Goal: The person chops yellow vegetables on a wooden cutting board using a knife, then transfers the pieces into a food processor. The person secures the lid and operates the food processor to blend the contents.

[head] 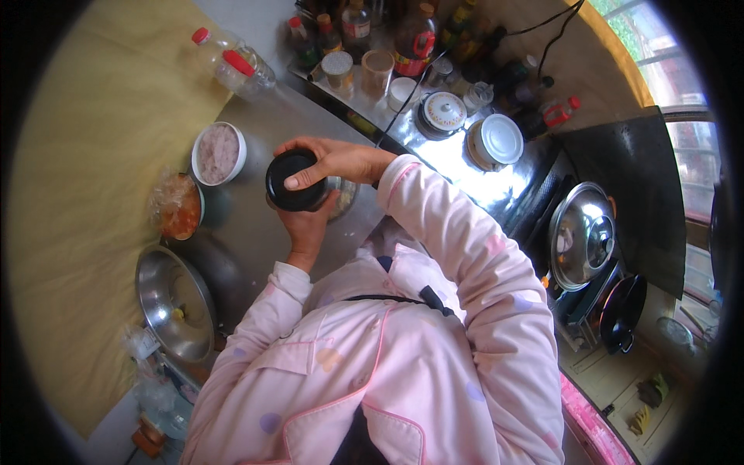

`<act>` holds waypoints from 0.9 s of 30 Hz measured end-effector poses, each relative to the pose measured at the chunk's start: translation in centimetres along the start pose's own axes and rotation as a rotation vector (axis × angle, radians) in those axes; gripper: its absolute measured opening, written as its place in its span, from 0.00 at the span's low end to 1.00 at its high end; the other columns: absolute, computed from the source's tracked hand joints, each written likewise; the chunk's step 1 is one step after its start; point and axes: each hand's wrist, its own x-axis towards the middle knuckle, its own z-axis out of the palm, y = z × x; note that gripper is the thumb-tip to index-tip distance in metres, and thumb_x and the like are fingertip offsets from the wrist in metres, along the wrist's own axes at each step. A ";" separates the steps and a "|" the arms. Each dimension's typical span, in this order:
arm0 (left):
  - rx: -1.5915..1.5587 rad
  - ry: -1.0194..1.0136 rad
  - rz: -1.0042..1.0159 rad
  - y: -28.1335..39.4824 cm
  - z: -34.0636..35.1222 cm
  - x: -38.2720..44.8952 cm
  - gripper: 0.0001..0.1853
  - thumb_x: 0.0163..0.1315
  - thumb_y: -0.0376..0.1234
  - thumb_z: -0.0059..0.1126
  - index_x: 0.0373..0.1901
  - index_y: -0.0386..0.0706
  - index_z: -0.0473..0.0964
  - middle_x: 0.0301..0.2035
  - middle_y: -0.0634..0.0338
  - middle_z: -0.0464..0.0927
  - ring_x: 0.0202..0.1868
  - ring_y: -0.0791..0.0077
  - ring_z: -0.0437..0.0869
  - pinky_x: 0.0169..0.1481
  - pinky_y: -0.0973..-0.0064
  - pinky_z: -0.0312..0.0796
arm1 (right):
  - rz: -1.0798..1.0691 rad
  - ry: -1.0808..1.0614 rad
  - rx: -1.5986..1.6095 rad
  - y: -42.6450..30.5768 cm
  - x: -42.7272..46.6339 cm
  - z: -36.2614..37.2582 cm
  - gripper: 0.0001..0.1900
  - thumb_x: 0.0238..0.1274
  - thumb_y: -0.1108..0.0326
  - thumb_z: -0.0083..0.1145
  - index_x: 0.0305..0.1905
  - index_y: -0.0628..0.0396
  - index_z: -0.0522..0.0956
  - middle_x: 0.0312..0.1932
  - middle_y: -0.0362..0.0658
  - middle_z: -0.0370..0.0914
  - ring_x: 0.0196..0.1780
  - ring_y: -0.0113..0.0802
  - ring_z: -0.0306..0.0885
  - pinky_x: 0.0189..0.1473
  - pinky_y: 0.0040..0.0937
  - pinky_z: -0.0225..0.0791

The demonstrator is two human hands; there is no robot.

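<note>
A round container with a black lid is held between both hands above the steel worktop. My right hand grips the lid from above, its thumb lying across the top. From below and the near side, my left hand holds the container's body; most of its fingers are hidden. Just behind the hands, a clear container with pale contents shows in part. Left of the hands are a white bowl of pinkish ground food and a bowl of orange-red food with plastic film at its edge.
A steel basin stands at the left. Plastic bottles are at the upper left. Jars, sauce bottles, a lidded floral pot and a white lidded container crowd the back. A domed pan lid and black wok are at right.
</note>
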 end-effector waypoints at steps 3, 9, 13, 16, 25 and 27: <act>0.021 -0.001 0.005 -0.6 0.0 0.0 0.49 0.43 0.32 0.86 0.64 0.33 0.61 0.57 0.50 0.75 0.58 0.60 0.79 0.66 0.66 0.71 | 0.012 -0.040 -0.021 0.3 0.0 -0.1 0.36 0.48 0.66 0.76 0.65 0.59 0.72 0.56 0.43 0.79 0.62 0.32 0.76 0.68 0.29 0.67; 0.063 0.035 0.139 -0.4 0.1 -0.2 0.41 0.48 0.34 0.85 0.62 0.33 0.70 0.54 0.55 0.78 0.56 0.65 0.81 0.65 0.69 0.72 | 0.001 0.006 -0.086 0.9 0.4 0.0 0.34 0.47 0.69 0.75 0.63 0.58 0.74 0.54 0.42 0.80 0.59 0.30 0.77 0.65 0.28 0.69; 0.076 0.039 0.124 -0.2 0.0 -0.4 0.41 0.48 0.34 0.84 0.63 0.34 0.70 0.55 0.55 0.78 0.57 0.64 0.80 0.66 0.68 0.72 | 0.024 0.004 -0.069 0.5 0.4 0.2 0.34 0.47 0.69 0.75 0.62 0.58 0.74 0.54 0.42 0.80 0.58 0.31 0.78 0.65 0.28 0.69; 0.093 0.030 0.128 0.0 0.1 -0.4 0.42 0.48 0.34 0.84 0.63 0.34 0.69 0.56 0.54 0.77 0.57 0.63 0.80 0.66 0.68 0.71 | 0.033 0.005 -0.059 0.5 0.3 0.1 0.34 0.47 0.69 0.75 0.63 0.58 0.74 0.54 0.42 0.80 0.58 0.31 0.78 0.65 0.29 0.69; 0.076 0.024 0.112 -0.2 0.0 -0.4 0.42 0.48 0.34 0.84 0.64 0.34 0.69 0.55 0.55 0.77 0.57 0.64 0.80 0.66 0.68 0.72 | 0.017 -0.003 -0.069 0.6 0.4 0.0 0.34 0.47 0.69 0.75 0.63 0.58 0.74 0.54 0.42 0.80 0.58 0.31 0.78 0.65 0.29 0.69; 0.079 0.031 0.121 -0.3 0.0 -0.4 0.42 0.48 0.34 0.85 0.63 0.34 0.69 0.55 0.54 0.78 0.57 0.64 0.81 0.65 0.68 0.72 | 0.017 -0.006 -0.058 0.7 0.3 0.0 0.34 0.47 0.68 0.75 0.63 0.58 0.74 0.54 0.42 0.80 0.58 0.31 0.77 0.65 0.29 0.69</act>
